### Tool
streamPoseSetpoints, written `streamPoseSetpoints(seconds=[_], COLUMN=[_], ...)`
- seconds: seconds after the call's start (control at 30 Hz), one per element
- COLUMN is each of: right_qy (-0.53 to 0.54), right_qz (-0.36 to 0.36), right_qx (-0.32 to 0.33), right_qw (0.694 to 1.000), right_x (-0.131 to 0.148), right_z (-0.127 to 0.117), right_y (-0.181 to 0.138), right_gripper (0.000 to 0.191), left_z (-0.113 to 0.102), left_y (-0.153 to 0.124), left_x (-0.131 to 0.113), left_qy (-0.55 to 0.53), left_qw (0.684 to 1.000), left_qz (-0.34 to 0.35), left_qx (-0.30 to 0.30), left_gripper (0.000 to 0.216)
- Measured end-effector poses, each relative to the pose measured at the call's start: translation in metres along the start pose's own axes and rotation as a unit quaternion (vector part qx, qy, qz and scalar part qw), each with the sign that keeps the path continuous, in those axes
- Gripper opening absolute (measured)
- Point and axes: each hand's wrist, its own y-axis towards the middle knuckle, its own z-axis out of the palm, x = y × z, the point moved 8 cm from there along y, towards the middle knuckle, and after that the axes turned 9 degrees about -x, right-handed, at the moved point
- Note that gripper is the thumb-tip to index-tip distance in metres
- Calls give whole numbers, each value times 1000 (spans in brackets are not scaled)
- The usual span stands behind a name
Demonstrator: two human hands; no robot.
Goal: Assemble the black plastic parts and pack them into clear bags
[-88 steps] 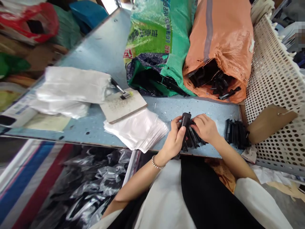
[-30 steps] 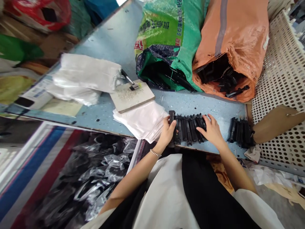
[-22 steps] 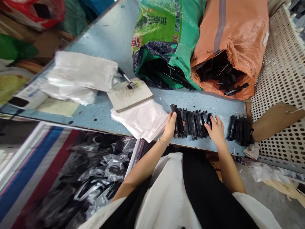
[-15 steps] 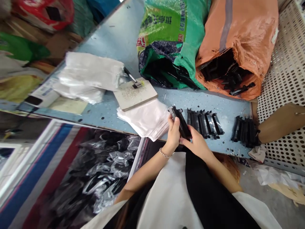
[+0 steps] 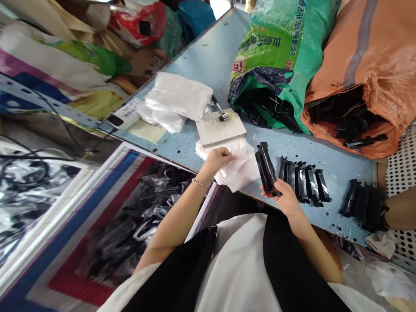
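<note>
Left hand (image 5: 217, 162) moved to bags (image 5: 243, 167) | right hand (image 5: 286, 197) holds black parts (image 5: 266, 167)

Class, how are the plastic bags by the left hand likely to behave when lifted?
The plastic bags look thin and creased, so probably floppy. Their sheen suggests they may slip over one another. The board on their far edge may hold them back.

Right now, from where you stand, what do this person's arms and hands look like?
The left hand and right hand are both ungloved. A pale, beaded-looking bracelet circles the left wrist; none shows on the right. Off-white sleeves end near the elbows.
</note>
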Motion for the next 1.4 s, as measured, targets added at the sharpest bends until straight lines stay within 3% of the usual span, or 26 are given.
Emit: streamPoseSetpoints(seconds=[0.07, 0.1, 0.2, 0.33, 0.4, 0.5, 0.6, 0.7, 0.77, 0.87, 0.93, 0.97, 1.03, 1.1, 1.13, 1.3, 1.4], right_qy=[63, 97, 177, 222, 222, 184, 104, -68, -209, -320, -333, -350, -425, -514, -547, -658, -730], right_qz=[43, 70, 176, 270, 271, 236, 158, 46, -30, -66, -85, -114, -201, -271, -288, -316, -301], right_qx=[48, 73, 128, 148, 152, 145, 99, 56, 95, 249, 278, 243, 90, -59, -98, -150, -194], right_qw=[996, 990, 960, 925, 924, 943, 977, 995, 973, 912, 897, 898, 878, 812, 780, 667, 582], right_x=[-9, -15, -41, -64, -64, -59, -56, -49, -40, -33, -19, -8, 21, 45, 51, 52, 50], right_z=[18, 28, 53, 64, 65, 65, 60, 56, 64, 81, 74, 62, 24, -15, -30, -62, -62], right_y=[0, 0, 5, 14, 18, 24, 30, 22, 5, -31, -46, -46, -37, -30, -27, -16, -19], right_gripper=[38, 39, 39, 45, 53, 51, 49, 48, 41, 48, 56, 55, 48, 44, 44, 49, 56], left_z=[1, 0, -8, -15, -11, 4, 23, 29, 18, -25, -71, -97, -148, -183, -193, -210, -198], left_y=[5, 7, 8, -12, -39, -96, -147, -167, -172, -176, -177, -178, -178, -174, -169, -133, -112], left_x=[4, 3, -4, -24, -39, -62, -73, -70, -69, -72, -72, -70, -56, -29, -11, 101, 143], left_qy=[-53, -50, 18, 152, 201, 178, 133, 124, 118, 108, 134, 153, 186, 208, 222, 283, 275], left_qw=[998, 998, 998, 957, 916, 870, 852, 867, 874, 891, 909, 914, 916, 921, 925, 935, 944], left_qz=[-40, -28, 65, 248, 346, 458, 496, 470, 464, 442, 388, 354, 282, 218, 191, 84, 36], left_qx=[22, 23, -2, -13, -7, 40, 100, 108, 78, 0, -78, -125, -214, -247, -241, -197, -177], left_gripper=[21, 17, 2, 31, 45, 59, 71, 74, 69, 46, 37, 33, 26, 17, 15, 23, 19])
